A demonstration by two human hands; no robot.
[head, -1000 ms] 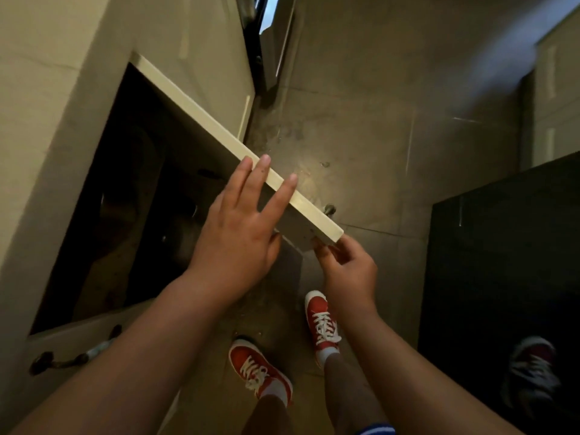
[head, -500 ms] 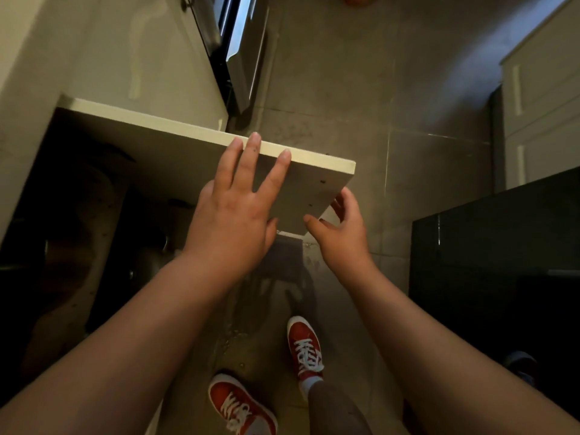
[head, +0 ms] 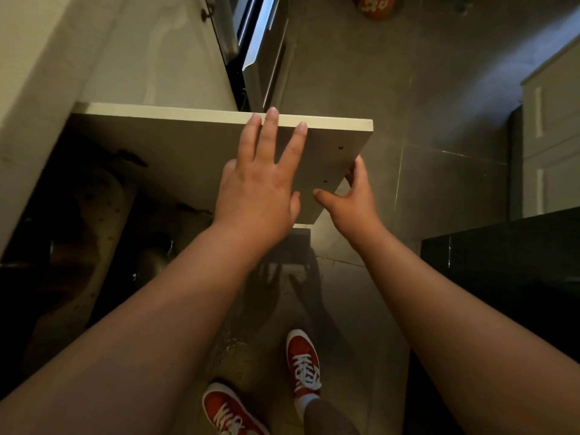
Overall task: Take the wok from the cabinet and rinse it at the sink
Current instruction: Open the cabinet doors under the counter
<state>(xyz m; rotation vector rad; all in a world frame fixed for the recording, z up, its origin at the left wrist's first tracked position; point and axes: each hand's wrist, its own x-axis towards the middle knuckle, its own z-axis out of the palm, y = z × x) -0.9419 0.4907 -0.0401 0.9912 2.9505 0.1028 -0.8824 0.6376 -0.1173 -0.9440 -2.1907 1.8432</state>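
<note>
A cream cabinet door (head: 194,142) stands wide open, swung out over the floor. My left hand (head: 260,186) lies flat on its inner face, fingers spread, tips at the top edge. My right hand (head: 351,196) is open at the door's free edge, fingers behind it and thumb in front. The open cabinet (head: 78,246) on the left is dark inside. Rounded metal cookware (head: 157,259) shows dimly in there; I cannot pick out the wok.
A stainless oven front (head: 260,54) stands beyond the door. A black counter (head: 502,265) is on my right, pale cupboards (head: 549,130) behind it. Grey tiled floor lies below, with my red sneakers (head: 303,362) and a red patterned object (head: 375,6) at the top.
The door has swung from half open to wide open. My right hand let go of its corner and now stays open at the edge. My left hand stayed flat on the door.
</note>
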